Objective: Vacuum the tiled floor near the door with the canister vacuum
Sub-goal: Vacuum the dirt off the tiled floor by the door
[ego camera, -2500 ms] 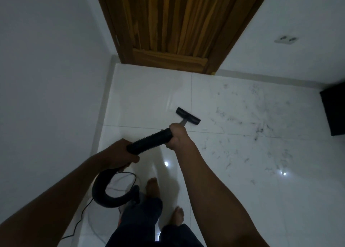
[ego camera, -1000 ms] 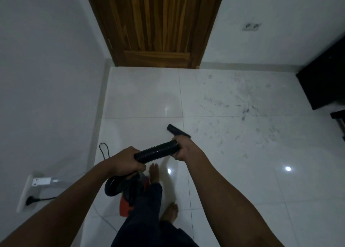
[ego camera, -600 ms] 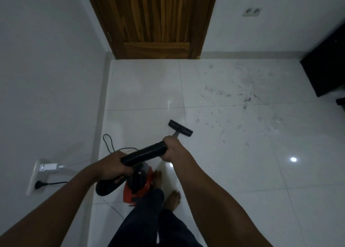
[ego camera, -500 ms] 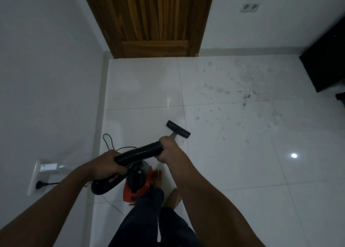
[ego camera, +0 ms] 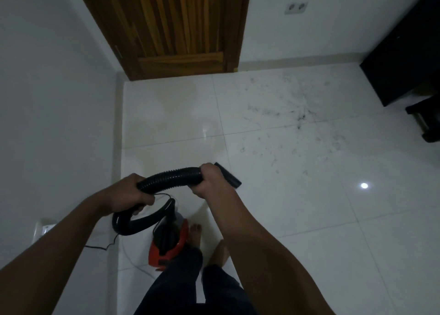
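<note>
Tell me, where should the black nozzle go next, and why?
Probably forward and to the right: the nozzle is over clean-looking tile, while most of the dark debris lies scattered farther right, toward the black furniture.

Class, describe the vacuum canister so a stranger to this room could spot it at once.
From the wooden door, come down the white floor to the person's bare feet. The canister sits just left of them, under the black hose loop. It is the only red thing here.

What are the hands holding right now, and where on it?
Both grip the black vacuum hose: right hand just behind the nozzle, left hand farther back.
</note>
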Demonstrator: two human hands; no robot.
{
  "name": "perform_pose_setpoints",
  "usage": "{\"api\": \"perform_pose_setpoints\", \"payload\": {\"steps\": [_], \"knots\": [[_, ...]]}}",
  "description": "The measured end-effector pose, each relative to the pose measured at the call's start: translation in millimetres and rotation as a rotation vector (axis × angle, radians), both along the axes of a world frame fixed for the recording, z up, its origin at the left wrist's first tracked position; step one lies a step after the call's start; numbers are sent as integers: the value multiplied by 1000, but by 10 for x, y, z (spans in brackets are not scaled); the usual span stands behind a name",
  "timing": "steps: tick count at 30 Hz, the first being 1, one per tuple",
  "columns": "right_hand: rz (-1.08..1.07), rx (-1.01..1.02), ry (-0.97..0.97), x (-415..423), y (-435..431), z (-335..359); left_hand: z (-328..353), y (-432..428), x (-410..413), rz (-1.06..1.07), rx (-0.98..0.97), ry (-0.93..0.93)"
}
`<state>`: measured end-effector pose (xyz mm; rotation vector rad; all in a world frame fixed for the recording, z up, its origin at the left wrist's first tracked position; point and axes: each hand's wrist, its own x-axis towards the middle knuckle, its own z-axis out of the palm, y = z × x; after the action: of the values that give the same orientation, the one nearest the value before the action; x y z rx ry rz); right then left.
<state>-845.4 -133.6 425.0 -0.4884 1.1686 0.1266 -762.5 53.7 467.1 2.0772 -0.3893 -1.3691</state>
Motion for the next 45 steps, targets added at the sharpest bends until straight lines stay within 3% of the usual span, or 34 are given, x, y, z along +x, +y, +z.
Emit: {"api": "perform_pose_setpoints", "payload": {"steps": [6, 16, 23, 45], "knots": [[-161, 155, 64, -17, -94, 115, -5, -118, 132, -72, -5, 29], [-284, 94, 135, 65, -344, -118, -168, -525, 326, -262, 19, -3], [-429, 174, 77, 118, -287, -145, -152, -590, 679, -310, 11, 11], [-389, -43, 165, -311, -1087, -586, -346, -1487, 174, -468, 77, 22]]}}
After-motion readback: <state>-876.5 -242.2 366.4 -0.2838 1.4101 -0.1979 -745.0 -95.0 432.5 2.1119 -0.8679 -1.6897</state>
